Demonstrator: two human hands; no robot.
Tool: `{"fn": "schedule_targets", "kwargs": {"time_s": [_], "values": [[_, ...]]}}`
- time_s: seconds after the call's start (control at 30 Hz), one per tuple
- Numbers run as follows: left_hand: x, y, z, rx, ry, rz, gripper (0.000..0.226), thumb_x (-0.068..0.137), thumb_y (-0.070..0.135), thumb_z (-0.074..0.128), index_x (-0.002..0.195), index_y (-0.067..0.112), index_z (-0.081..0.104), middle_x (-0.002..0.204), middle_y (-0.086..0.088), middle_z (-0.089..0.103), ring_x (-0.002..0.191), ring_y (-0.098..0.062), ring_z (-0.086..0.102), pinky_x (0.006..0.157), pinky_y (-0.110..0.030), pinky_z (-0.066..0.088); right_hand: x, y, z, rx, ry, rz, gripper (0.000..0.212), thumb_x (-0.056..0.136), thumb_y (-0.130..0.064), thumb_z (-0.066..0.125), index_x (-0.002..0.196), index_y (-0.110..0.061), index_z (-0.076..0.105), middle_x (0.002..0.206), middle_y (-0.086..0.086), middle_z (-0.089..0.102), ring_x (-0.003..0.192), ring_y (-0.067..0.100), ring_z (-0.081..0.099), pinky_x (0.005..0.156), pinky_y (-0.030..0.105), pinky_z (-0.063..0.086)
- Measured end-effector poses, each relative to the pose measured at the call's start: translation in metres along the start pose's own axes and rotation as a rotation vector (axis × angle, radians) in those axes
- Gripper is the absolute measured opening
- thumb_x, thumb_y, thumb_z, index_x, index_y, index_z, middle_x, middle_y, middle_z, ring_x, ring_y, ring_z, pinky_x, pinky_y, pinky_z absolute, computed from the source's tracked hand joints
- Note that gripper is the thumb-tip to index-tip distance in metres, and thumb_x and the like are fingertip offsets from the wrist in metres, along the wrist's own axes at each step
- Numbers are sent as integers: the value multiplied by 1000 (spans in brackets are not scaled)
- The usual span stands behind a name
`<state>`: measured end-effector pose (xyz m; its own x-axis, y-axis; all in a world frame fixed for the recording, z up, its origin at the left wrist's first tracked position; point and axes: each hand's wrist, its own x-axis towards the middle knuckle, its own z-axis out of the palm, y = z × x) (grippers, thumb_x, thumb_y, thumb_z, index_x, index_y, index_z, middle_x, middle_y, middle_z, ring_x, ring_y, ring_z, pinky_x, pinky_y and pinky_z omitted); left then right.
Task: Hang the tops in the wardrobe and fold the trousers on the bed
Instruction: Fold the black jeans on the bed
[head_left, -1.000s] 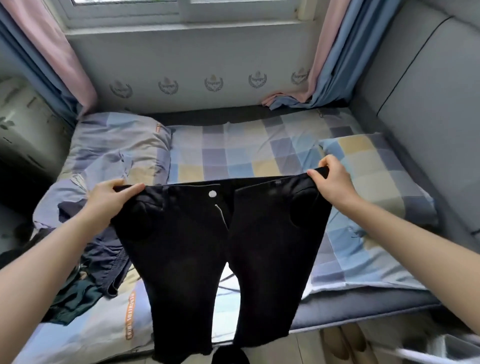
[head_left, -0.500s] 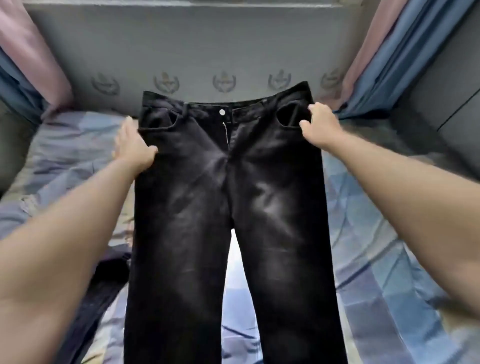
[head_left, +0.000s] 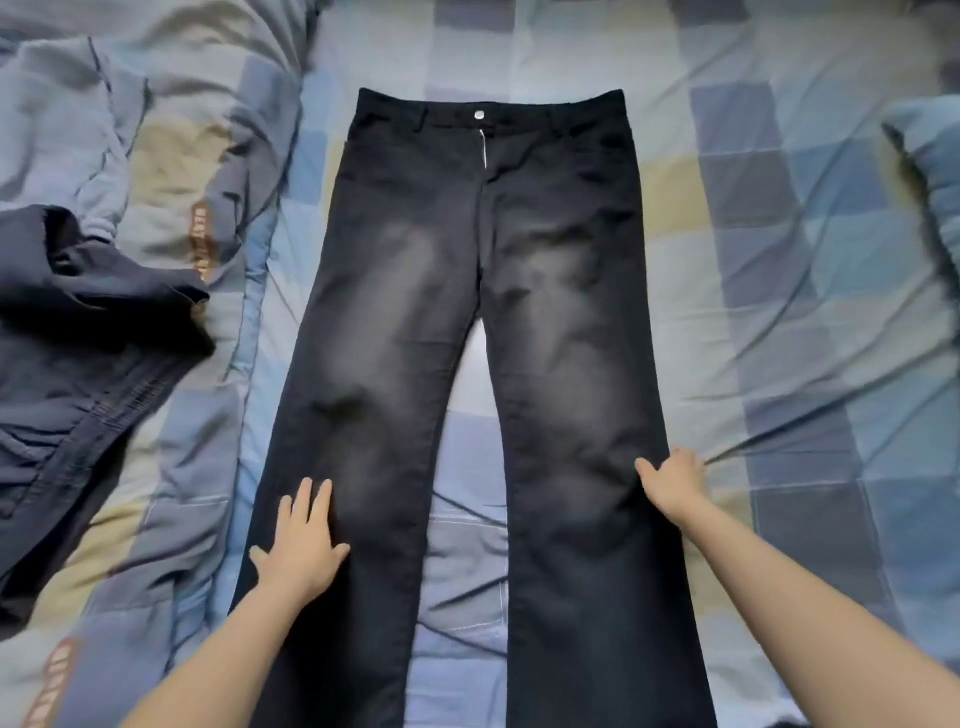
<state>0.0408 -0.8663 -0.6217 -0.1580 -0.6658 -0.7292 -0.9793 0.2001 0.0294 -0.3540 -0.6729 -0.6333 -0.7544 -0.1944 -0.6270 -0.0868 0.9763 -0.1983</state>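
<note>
The fingers of the left hand (head_left: 301, 545) lie flat and a little spread on the left leg of the black trousers (head_left: 483, 332). The fingers of the right hand (head_left: 675, 480) curl at the outer edge of the right leg; I cannot tell if they pinch it or just press. The trousers lie flat on the bed (head_left: 779, 260), waist far, legs near and apart. They look laid out but not folded yet. A dark garment (head_left: 88, 364) waits in a heap on the left, not sorted yet.
</note>
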Motion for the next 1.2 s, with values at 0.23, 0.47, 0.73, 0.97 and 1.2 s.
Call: {"fn": "schedule_targets", "kwargs": {"time_s": [0.23, 0.47, 0.73, 0.97, 1.2], "values": [[-49, 28, 53, 115, 28, 3, 114, 77, 82, 44, 150, 27, -24, 159, -3, -28, 147, -40, -12, 109, -65, 24, -34, 48, 23, 471, -63, 43, 47, 89, -38, 63, 123, -9, 49, 116, 9, 61, 108, 32, 58, 91, 41, 47], [-81, 61, 98, 348, 90, 9, 88, 94, 21, 49, 152, 7, -16, 159, -19, -18, 146, -47, 2, 101, -50, 45, -72, 109, 19, 484, -626, 98, 33, 84, -23, 72, 115, -14, 65, 106, 0, 73, 96, 21, 70, 92, 40, 53], [-123, 88, 119, 495, -29, 0, 81, 90, -11, 42, 148, -6, -15, 151, -41, 13, 109, -34, 65, 90, -44, 55, -112, 154, 19, 341, -832, 51, 29, 90, -15, 65, 119, -20, 59, 113, -4, 70, 102, 15, 68, 90, 30, 52], [-182, 103, 176, 396, -138, 142, 72, 92, -12, 36, 147, -11, -10, 151, -39, -7, 115, -30, 62, 88, -37, 56, -130, 213, 4, -55, -853, 71, 29, 95, -21, 56, 123, -16, 51, 119, -3, 62, 102, 11, 61, 74, 17, 49], [-200, 86, 193, 595, -251, 147, 72, 80, -6, 53, 146, -11, 25, 147, -40, 0, 80, -32, 69, 67, -32, 51, -148, 266, 10, -415, -861, 16, 27, 87, -32, 57, 105, -16, 47, 97, -5, 55, 73, 5, 53, 55, 13, 39]]}}
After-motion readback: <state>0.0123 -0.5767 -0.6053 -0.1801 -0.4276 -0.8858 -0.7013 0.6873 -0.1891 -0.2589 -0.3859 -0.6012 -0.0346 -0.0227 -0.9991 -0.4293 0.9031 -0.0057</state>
